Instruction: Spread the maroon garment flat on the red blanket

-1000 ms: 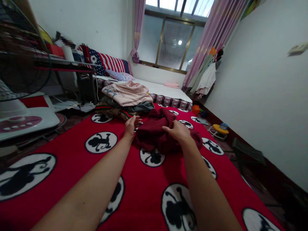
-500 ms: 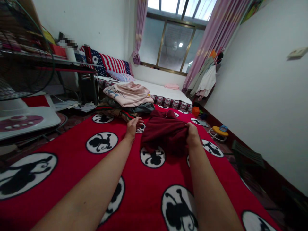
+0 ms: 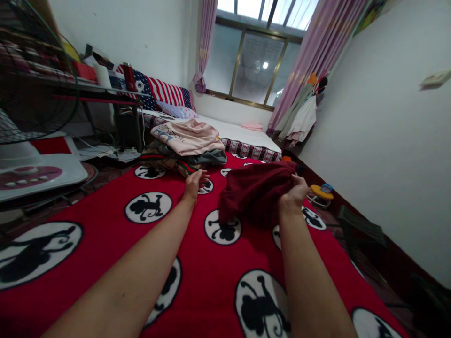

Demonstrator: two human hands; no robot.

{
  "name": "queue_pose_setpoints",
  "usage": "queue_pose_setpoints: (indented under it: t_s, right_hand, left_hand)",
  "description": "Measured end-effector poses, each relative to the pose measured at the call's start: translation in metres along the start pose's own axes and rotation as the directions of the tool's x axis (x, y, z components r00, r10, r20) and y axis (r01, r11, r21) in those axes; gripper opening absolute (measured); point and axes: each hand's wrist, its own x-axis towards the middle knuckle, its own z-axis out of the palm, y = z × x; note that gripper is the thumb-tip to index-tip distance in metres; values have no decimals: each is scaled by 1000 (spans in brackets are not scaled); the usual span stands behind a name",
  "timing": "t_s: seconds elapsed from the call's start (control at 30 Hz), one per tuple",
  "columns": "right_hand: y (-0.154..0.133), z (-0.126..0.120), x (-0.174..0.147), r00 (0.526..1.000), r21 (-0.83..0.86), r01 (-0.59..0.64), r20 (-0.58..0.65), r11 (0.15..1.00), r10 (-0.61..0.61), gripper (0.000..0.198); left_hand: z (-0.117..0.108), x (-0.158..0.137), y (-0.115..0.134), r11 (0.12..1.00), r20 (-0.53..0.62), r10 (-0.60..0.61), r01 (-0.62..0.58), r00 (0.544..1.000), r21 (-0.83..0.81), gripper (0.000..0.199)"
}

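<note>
Bunched dark red cloth, a garment by its look (image 3: 255, 192), hangs from my right hand (image 3: 294, 192), which is closed on its right side. Its lower left part lies on or just over the red blanket (image 3: 204, 291) with black figures in white ovals. My left hand (image 3: 194, 184) holds nothing, fingers apart, beside the near edge of a clothes pile. On top of that pile is a pale pink garment (image 3: 192, 136) with print on it. Under it show a grey garment (image 3: 214, 156) and a brown one with a green and red stripe (image 3: 172, 164).
A fan (image 3: 31, 75) and a white-topped stand (image 3: 52, 171) are on the left, near a cluttered desk (image 3: 123, 96). At the back is a bed (image 3: 229, 126) with a flag-patterned cushion (image 3: 165, 91). A yellow stool (image 3: 321, 191) stands right, by the wall.
My right hand has moved right and a little upward, pulling the dark red garment along and lifting part of it. My left hand has stayed nearly in place.
</note>
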Motion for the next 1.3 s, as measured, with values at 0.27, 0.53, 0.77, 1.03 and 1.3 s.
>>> queue_pose_setpoints:
  t_s: [0.27, 0.53, 0.77, 1.03, 1.3]
  right_hand:
    - [-18, 62, -72, 434, -335, -37, 843, 941, 317, 29]
    - [33, 23, -30, 925, -800, 301, 378, 519, 47, 51]
    - [49, 27, -30, 926, -763, 326, 377, 559, -26, 57]
    - [27, 11, -19, 838, -649, 445, 545, 617, -31, 98]
    - [-9, 9, -33, 608, -463, 13, 707, 886, 361, 43]
  left_hand:
    - [-25, 18, 9, 883, -83, -138, 84, 987, -462, 39]
    - [-19, 17, 10, 990, -76, -48, 38, 996, -139, 25]
    - [12, -12, -1, 809, 13, 149, -129, 989, 573, 73]
    - [18, -19, 24, 921, 398, -160, -8, 903, 390, 42]
    - [64, -36, 91, 958, 718, -76, -149, 691, 245, 44]
